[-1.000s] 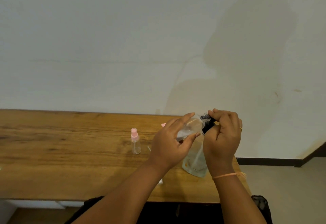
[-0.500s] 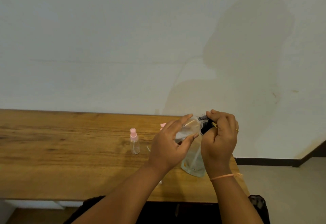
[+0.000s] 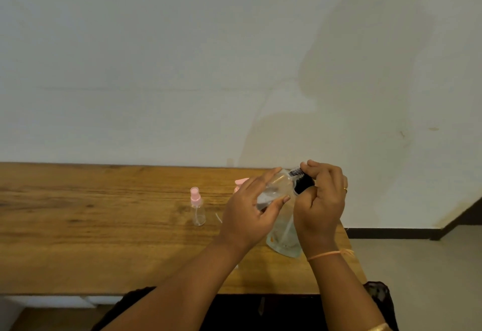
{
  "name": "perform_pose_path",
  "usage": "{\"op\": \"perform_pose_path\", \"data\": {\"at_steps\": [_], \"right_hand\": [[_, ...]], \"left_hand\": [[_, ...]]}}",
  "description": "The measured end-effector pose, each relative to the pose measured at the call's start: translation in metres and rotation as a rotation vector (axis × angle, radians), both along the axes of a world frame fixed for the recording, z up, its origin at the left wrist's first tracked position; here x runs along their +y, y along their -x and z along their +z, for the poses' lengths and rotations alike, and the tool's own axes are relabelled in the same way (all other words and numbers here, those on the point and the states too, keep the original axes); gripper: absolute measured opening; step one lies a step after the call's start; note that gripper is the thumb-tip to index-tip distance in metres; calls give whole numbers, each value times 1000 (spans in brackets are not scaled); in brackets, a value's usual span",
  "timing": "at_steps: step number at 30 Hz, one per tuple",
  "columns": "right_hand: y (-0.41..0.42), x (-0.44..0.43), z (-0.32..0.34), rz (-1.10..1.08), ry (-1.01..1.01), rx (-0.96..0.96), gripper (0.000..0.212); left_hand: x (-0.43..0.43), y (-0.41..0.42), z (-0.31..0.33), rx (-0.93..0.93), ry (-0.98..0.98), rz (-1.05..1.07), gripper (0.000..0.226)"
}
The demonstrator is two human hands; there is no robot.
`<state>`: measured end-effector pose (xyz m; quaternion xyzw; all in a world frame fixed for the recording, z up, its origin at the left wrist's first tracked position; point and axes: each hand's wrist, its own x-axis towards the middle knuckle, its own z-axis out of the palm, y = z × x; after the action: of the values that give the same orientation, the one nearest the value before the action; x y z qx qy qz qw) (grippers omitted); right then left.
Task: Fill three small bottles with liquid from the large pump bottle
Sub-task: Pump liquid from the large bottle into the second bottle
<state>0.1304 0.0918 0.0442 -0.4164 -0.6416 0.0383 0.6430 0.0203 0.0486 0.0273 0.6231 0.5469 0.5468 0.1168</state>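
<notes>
Nearest the camera, both forearms reach over the front edge of the long brown wooden table (image 3: 91,226) and meet above its right end. The left hand (image 3: 247,213) grips a clear plastic bottle with a barcode label (image 3: 273,187), fingers over the top and thumb under the body, closed round it. The bottle is raised off the table and tilted, its long axis running from lower left up to the right, neck toward the right hand (image 3: 322,200). That hand sits at the neck end, its curled fingers (image 3: 320,170) and thumb pinching the round black cap (image 3: 303,184). This is judged a twisting hold, with the cap not yet off. Directly below stands a larger clear container (image 3: 283,239), its top hidden by the hands, so whether it carries the pump cannot be told. Farther left, well apart, a small clear bottle with a pink spray top (image 3: 197,208) stands upright. A second pink top (image 3: 241,182) shows just behind the left hand.
</notes>
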Motion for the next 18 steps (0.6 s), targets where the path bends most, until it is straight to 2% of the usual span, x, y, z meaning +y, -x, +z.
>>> {"op": "perform_pose_path", "data": {"at_steps": [13,18], "right_hand": [[0,3,0,-66,-31,-99,38],[3,-2,8,-50,11,-44,42]], "left_hand": [[3,9,3,77,40,-8,55],[2,6,7,63,0,1,53]]}}
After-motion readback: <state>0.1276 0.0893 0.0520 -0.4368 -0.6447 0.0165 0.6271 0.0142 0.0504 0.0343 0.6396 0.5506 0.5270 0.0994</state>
